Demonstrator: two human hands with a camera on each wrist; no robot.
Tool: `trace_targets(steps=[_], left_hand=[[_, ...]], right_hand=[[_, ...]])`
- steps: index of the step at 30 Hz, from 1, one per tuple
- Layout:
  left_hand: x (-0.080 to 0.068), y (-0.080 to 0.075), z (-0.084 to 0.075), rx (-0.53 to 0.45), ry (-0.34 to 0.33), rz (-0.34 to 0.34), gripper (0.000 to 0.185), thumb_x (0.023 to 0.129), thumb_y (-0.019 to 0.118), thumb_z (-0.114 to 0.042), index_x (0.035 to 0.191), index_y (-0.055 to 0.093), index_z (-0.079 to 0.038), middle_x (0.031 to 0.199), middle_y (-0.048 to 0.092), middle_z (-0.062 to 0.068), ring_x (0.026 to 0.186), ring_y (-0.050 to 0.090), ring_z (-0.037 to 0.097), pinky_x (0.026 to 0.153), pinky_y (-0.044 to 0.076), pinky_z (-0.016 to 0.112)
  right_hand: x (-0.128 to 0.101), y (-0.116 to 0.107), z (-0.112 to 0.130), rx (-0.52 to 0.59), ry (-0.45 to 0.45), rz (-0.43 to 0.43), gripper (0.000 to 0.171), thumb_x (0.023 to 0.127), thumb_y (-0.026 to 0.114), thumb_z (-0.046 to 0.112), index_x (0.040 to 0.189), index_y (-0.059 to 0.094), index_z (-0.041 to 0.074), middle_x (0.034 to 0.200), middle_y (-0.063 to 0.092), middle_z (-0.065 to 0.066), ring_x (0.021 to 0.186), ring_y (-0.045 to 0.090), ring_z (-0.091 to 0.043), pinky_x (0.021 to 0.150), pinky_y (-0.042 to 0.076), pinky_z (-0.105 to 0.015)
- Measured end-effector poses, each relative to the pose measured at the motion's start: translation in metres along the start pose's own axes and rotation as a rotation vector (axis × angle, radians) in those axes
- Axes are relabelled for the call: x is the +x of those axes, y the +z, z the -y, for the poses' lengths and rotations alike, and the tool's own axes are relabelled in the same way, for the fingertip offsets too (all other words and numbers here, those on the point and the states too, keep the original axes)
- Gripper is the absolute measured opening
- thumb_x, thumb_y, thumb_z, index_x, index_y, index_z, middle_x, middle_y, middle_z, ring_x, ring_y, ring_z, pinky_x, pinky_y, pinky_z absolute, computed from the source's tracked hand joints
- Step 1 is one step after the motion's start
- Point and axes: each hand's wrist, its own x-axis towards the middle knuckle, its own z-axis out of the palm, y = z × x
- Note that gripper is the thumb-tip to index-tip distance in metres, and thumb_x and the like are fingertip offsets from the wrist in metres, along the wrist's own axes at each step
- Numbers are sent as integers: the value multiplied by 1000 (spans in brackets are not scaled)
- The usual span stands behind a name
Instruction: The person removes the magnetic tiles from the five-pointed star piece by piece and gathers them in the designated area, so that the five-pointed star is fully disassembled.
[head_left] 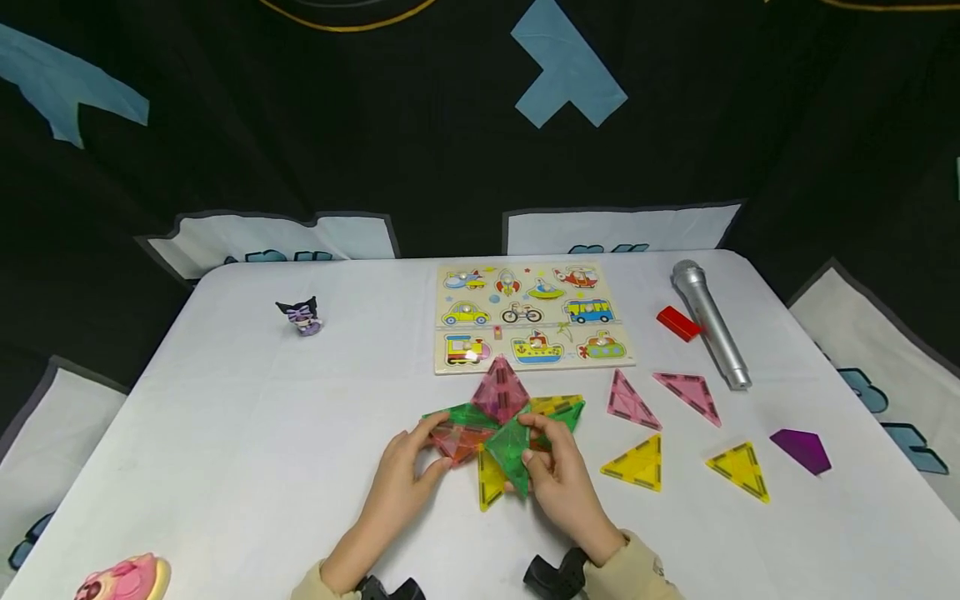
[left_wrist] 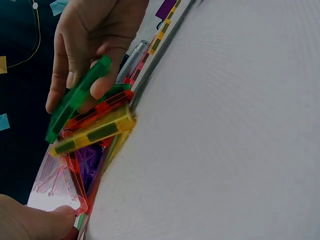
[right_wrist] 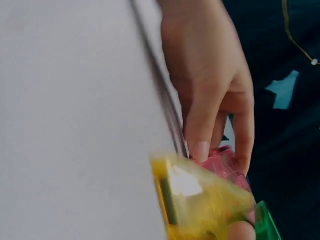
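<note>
While the right hand (head_left: 558,475) pinches a green tile (head_left: 508,450), the left hand (head_left: 405,467) apparently clasps a red tile (head_left: 457,440).

Cream sleeves, black wrist-worn camera mounts, bare hands

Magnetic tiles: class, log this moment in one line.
left hand: holds red tile | right hand: pinches green tile | pink pyramid upright | table

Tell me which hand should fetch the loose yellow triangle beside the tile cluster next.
Right, probably. The right hand lies nearest the yellow triangle, with bare table between. The left hand holds the cluster's far side and would have to cross over it.
</note>
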Motion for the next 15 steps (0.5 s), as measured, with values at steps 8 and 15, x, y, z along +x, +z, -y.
trace_targets(steps=[8, 15], left_hand=[[-1, 1, 3, -10, -50, 17, 58, 73, 73, -4, 126, 50, -12, 102, 65, 9, 98, 56, 27, 100, 24, 51], [-3, -1, 6, -14, -81, 31, 59, 74, 72, -4, 128, 48, -12, 107, 63, 13, 104, 55, 30, 101, 22, 51]], right_hand=[[-1, -27, 14, 166, -77, -52, 40, 91, 42, -10, 128, 43, 4, 109, 38, -15, 59, 52, -9, 55, 48, -23], [-42, -121, 4, -34, 93, -476, 38, 90, 48, -2, 127, 48, 5, 112, 45, -8, 73, 57, -9, 61, 51, -23]])
